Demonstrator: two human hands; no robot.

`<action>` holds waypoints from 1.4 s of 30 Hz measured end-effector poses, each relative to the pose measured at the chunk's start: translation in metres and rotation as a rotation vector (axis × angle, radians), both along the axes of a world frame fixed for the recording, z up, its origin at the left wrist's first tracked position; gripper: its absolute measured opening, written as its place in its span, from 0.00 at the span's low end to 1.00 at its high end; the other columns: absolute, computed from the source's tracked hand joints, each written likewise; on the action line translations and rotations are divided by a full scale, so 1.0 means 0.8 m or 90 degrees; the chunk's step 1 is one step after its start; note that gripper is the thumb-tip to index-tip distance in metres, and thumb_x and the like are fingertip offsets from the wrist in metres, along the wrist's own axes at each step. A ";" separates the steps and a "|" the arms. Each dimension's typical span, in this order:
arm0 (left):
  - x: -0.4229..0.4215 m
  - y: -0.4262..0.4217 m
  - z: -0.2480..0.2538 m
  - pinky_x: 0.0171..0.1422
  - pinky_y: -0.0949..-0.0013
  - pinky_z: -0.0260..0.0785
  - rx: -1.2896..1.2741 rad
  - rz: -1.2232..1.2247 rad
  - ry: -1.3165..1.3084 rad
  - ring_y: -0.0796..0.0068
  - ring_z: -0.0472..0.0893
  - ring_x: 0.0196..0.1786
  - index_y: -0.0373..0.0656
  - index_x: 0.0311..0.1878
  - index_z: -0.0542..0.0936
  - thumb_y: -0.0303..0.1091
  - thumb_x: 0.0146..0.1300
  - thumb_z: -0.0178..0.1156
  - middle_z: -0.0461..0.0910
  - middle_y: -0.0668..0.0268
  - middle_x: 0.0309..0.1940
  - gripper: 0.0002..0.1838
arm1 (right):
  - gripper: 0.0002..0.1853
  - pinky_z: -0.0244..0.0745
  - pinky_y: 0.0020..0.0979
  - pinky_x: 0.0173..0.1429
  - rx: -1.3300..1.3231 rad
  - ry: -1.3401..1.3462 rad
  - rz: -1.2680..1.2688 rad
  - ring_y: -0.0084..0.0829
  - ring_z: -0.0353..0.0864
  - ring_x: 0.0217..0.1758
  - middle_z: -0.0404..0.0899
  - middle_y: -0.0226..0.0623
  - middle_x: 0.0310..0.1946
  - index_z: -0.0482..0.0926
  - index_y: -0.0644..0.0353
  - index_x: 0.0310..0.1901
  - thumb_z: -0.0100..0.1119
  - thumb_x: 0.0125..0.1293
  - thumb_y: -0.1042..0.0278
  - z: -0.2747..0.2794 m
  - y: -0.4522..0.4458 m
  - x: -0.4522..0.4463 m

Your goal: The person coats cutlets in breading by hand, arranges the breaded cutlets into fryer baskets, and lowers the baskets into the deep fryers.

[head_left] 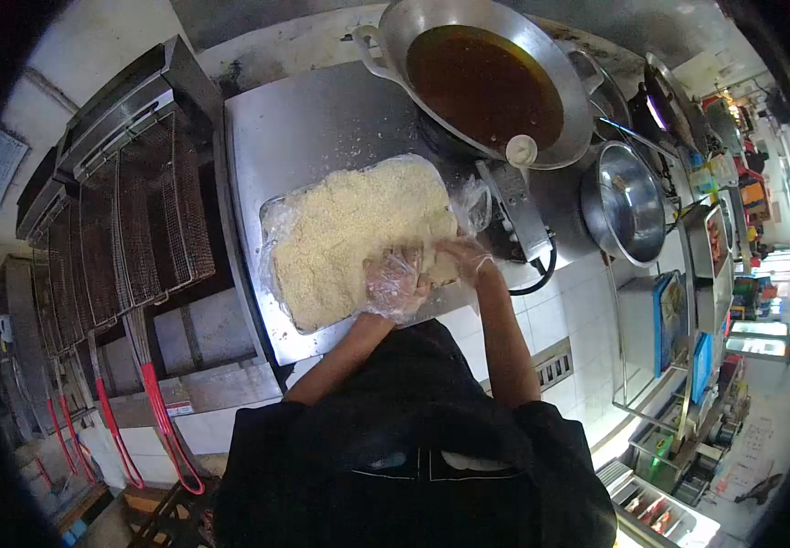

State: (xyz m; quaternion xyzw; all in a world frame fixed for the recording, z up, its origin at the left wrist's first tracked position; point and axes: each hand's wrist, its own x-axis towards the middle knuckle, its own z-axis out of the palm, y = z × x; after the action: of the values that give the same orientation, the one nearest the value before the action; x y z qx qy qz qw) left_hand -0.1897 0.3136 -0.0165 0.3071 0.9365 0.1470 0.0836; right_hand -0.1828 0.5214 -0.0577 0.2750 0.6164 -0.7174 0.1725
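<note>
Fingers (452, 248) touch pale crumbs (349, 219) spread beneath them.

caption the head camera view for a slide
Left hand and right hand, both gloved in clear plastic, working in pale crumbs near a wide pan of brown liquid.

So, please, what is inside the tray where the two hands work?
Pale crumbs are heaped in the tray, with the left hand and right hand at its near side. The bottom, and anything under the crumbs or hands, is covered and cannot be seen.
</note>
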 end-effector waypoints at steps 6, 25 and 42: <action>-0.014 -0.021 -0.005 0.50 0.42 0.68 0.156 0.045 -0.016 0.47 0.80 0.47 0.61 0.66 0.72 0.46 0.63 0.54 0.79 0.49 0.48 0.26 | 0.33 0.79 0.35 0.54 0.497 0.123 0.214 0.33 0.81 0.52 0.81 0.40 0.51 0.69 0.62 0.63 0.70 0.60 0.58 -0.005 0.022 -0.012; -0.046 0.007 -0.017 0.62 0.52 0.70 0.053 0.080 -0.195 0.50 0.76 0.60 0.40 0.68 0.65 0.46 0.64 0.56 0.75 0.48 0.59 0.32 | 0.30 0.76 0.36 0.59 0.093 0.127 -0.047 0.37 0.80 0.55 0.76 0.46 0.57 0.68 0.64 0.65 0.65 0.65 0.59 0.165 -0.028 -0.039; -0.109 -0.131 0.044 0.41 0.74 0.74 0.631 0.294 -0.313 0.77 0.80 0.38 0.39 0.55 0.76 0.28 0.61 0.67 0.81 0.66 0.40 0.20 | 0.34 0.76 0.37 0.57 -0.100 0.050 -0.091 0.36 0.77 0.61 0.78 0.40 0.57 0.69 0.58 0.67 0.65 0.64 0.50 0.080 -0.056 -0.022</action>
State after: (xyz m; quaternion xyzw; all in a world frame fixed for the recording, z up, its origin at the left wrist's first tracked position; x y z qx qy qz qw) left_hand -0.2769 0.2084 0.0185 0.0552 0.7523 0.6472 0.1104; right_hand -0.2004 0.4762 0.0064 0.2752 0.5436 -0.7842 0.1177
